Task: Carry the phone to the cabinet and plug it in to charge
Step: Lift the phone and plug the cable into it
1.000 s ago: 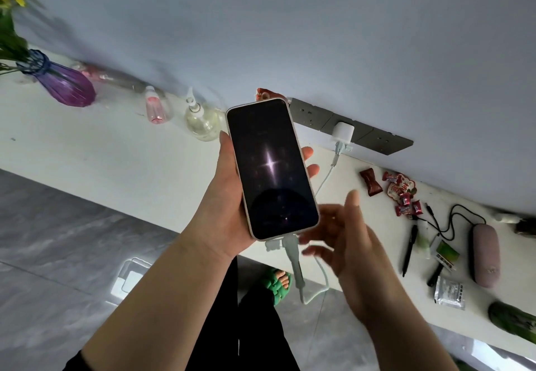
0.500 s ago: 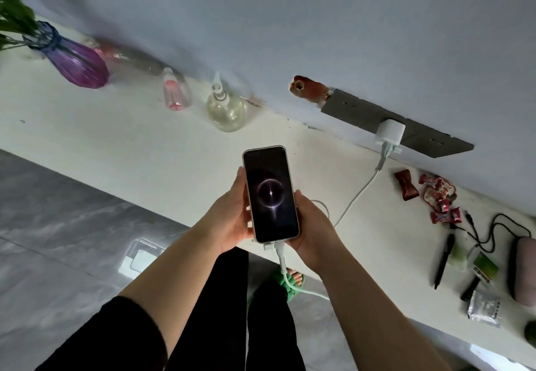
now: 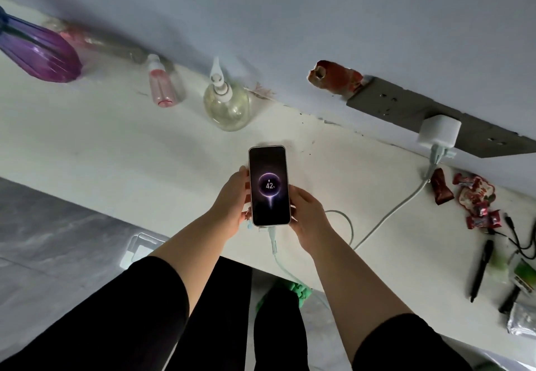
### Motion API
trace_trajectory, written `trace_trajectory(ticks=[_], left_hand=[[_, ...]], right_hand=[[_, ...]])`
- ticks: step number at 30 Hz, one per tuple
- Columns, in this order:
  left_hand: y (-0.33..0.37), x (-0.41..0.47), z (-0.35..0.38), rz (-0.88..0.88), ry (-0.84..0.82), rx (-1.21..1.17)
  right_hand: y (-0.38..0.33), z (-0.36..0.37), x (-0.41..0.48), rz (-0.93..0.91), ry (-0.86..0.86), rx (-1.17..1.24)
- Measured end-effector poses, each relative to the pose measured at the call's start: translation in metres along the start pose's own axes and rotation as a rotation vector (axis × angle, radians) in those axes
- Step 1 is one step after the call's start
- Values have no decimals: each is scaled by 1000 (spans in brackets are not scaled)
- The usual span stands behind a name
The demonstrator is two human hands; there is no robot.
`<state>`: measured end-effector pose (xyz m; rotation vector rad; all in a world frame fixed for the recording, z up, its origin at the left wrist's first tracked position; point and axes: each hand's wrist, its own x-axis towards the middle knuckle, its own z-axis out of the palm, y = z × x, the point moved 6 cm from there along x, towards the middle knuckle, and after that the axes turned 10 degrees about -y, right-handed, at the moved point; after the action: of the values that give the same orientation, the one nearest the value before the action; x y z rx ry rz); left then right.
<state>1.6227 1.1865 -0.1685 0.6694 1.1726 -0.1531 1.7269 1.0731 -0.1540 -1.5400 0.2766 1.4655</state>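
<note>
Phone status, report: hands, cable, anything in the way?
Left hand and right hand both grip phone. Cable plugged in, runs to charger; screen reads 42, charging. Cabinet top bare beneath phone.

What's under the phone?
Both hands, the left hand and right hand, hold the phone by its sides above the white cabinet top. The charging cable plugs into its bottom end. The fingers behind it are mostly hidden.
</note>
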Motion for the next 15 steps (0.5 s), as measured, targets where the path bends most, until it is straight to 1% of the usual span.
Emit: trace_trajectory(ticks=[3,7,11,15], left_hand=[[0,5,-2,-16,26,6],[-1,7,-1,-49,12,5],[3,7,0,-42,12,22],[7,7,0,-22,11,42]], right_hand=[[-3,-2,2,-1,106,-67],[-8,-6,3,-13,227,-185],[-19,-6,4,-110,300,-298],[-21,-7,4,-106,311,-314]])
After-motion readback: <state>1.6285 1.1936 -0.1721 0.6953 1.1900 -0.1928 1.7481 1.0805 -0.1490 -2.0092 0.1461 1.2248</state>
